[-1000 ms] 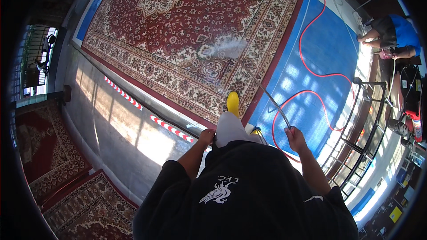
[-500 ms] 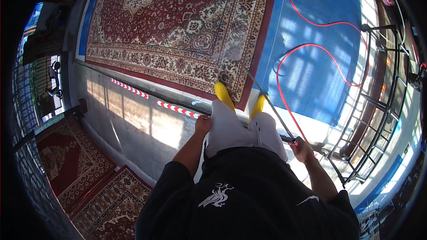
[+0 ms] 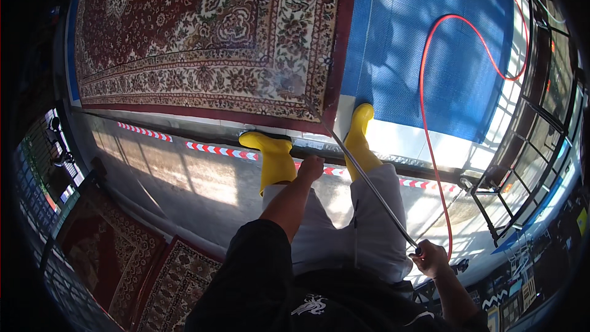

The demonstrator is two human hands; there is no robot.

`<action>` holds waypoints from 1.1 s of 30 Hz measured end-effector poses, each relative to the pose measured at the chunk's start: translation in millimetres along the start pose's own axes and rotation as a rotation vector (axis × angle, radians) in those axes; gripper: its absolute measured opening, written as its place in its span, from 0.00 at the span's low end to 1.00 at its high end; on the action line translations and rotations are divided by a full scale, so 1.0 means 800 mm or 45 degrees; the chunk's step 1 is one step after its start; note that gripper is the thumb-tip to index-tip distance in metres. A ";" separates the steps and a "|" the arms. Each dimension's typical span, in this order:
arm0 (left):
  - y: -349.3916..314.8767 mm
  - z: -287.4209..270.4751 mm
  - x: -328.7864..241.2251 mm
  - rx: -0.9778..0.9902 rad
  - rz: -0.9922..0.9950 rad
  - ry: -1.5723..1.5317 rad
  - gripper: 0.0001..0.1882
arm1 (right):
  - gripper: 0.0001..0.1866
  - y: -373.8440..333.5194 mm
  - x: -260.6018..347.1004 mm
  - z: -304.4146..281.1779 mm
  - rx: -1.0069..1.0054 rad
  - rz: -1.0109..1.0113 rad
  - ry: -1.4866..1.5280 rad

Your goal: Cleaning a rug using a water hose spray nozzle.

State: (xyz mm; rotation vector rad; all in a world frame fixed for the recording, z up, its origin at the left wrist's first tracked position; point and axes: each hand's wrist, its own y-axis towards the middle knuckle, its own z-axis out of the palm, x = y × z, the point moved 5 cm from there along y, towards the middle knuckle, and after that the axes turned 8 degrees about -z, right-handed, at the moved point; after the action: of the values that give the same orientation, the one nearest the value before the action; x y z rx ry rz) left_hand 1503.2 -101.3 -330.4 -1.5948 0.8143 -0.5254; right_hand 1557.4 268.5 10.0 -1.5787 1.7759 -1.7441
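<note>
In my right hand (image 3: 432, 259) is the dark grip of a long, thin metal spray lance (image 3: 384, 206). Its shaft slants up and left past my right boot, and its tip ends over the near right corner of a red and cream patterned carpet (image 3: 246, 80). A pale, hazy patch on the border near the tip looks like spray. My left hand (image 3: 311, 168) is closed in front of my left leg, apart from the lance, with nothing visible in it. A red hose (image 3: 424, 92) runs down to beside my right hand.
Yellow boots (image 3: 278, 160) are on my feet at the raised floor's edge, marked with red and white tape (image 3: 221, 150). Blue matting (image 3: 418, 80) lies right of the carpet. A black metal rack (image 3: 522, 178) stands at the right. More carpets (image 3: 178, 283) lie lower left.
My left hand has moved right and up, in front of my leg. The right hand has moved lower with the lance. My feet are farther apart, and the view has shifted.
</note>
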 end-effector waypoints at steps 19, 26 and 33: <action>0.259 0.041 -0.071 -0.773 0.136 0.467 0.53 | 0.26 0.151 -0.028 0.082 -0.310 0.067 0.444; 0.257 0.055 -0.072 -0.863 0.278 0.283 0.32 | 0.23 0.039 -0.061 0.104 -0.439 0.204 0.601; 0.190 -0.119 0.018 -0.846 0.189 0.210 0.09 | 0.24 0.057 0.093 0.088 -0.754 -0.475 0.224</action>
State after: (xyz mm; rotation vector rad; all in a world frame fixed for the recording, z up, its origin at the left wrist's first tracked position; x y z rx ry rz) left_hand 1411.3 -181.6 -462.8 -2.0854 1.3140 -0.2900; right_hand 1555.4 157.6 -8.7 -2.1577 2.3674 -1.6237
